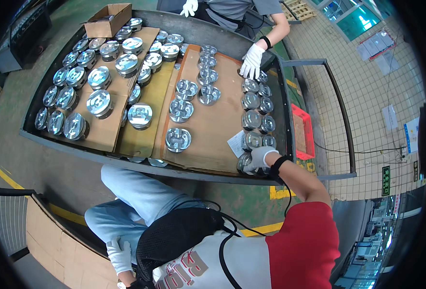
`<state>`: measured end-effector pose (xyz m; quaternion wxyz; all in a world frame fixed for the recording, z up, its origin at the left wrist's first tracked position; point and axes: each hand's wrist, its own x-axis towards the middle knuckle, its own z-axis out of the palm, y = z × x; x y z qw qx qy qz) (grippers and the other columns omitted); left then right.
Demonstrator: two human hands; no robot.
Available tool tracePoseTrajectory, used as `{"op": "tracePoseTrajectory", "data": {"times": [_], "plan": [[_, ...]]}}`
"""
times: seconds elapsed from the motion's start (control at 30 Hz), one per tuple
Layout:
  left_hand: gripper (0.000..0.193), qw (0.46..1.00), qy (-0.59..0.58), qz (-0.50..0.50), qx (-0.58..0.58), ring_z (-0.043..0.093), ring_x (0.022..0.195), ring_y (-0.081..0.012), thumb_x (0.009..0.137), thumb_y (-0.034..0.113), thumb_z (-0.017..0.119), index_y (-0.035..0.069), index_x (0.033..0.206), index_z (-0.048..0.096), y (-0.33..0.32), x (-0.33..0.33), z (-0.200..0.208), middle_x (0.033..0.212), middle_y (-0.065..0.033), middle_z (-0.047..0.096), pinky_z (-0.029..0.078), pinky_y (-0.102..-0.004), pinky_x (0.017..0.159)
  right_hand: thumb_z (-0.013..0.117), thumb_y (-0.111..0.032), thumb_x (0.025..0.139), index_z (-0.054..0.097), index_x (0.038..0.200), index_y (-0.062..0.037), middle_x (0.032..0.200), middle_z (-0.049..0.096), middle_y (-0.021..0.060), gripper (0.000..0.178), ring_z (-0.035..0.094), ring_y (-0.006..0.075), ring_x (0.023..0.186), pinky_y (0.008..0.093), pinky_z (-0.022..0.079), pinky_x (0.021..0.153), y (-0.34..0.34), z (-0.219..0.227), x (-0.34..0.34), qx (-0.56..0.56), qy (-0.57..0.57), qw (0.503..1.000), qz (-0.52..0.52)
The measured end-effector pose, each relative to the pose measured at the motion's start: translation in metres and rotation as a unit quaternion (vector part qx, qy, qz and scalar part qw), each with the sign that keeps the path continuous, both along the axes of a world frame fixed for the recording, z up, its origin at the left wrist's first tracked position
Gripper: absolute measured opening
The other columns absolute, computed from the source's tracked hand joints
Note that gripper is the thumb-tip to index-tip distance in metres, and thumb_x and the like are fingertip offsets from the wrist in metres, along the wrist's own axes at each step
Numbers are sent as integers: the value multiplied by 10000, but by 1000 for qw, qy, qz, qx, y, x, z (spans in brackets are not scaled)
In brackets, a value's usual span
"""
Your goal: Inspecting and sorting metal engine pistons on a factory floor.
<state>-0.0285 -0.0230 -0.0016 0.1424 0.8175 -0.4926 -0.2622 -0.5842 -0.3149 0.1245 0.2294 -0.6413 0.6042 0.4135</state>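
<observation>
Shirt [249, 257]: pale grey, red sleeve [304, 241], lettered front. Over shirt: black mesh pack [176, 236], black cable [222, 251]. Beyond shirt: pale blue jeans [138, 189]. Left glove [119, 256], right glove [259, 159]: white. Wristband [278, 166]: black.

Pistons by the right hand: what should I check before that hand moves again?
1. Gloves on: ok, the left hand and right hand both wear white ones.
2. Right hand at the pistons: ok, at the near end of the right-hand rows.
3. Firm grip: cannot tell, the glove hides it.
4. Left hand by the pistons too: not ok, it's down by the leg.
5. Co-worker's hand apart: ok, at the far end.
</observation>
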Motion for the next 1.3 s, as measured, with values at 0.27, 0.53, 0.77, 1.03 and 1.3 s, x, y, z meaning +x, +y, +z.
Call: {"op": "tracePoseTrajectory", "data": {"times": [0.27, 0.53, 0.77, 1.03, 1.3], "plan": [[282, 999, 26, 32, -27, 599, 920, -393, 804, 161, 714, 58, 1056, 641, 6, -2, -12, 1016, -210, 591, 502, -475, 807, 688, -712, 715, 768, 928, 21, 947, 746, 185, 767, 718, 329, 874, 390, 547, 813, 0, -13, 15, 11, 9, 996, -85], [275, 999, 31, 30, -11, 610, 841, -360, 794, 143, 716, 98, 1058, 653, 14, 13, -19, 948, -160, 607, 512, -455, 760, 744, -442, 851, 689, 1143, -25, 1032, 721, 110, 512, 688, 239, 907, 364, 556, 795, -17, 51, 67, -38, -428, 863, -267], [206, 991, 41, 31, -121, 678, 807, -365, 844, 179, 716, 82, 1024, 694, -68, -1, 69, 910, -166, 700, 549, -448, 715, 739, -467, 820, 258, 1557, -51, 1365, 538, 231, 974, 640, 392, 1122, 497, 567, 887, -26, 87, 165, 371, -786, 391, -302], [308, 888, 173, -13, -426, 637, 750, -190, 771, 61, 777, 49, 1072, 711, -118, -43, 218, 887, -85, 678, 501, -311, 673, 653, -614, 802, 209, 1540, 73, 1402, 510, 248, 1102, 621, 342, 1159, 496, 532, 987, 5, 89, 304, 438, -742, 315, -397], [525, 864, -13, -96, -495, 680, 797, -255, 702, 394, 871, 96, 1093, 688, -105, -51, 228, 979, -62, 652, 555, -355, 683, 474, -569, 977, 501, 1397, -13, 1386, 556, 142, 697, 572, 220, 1242, 362, 454, 1078, 22, 71, 369, 475, -728, 445, -214]]}}
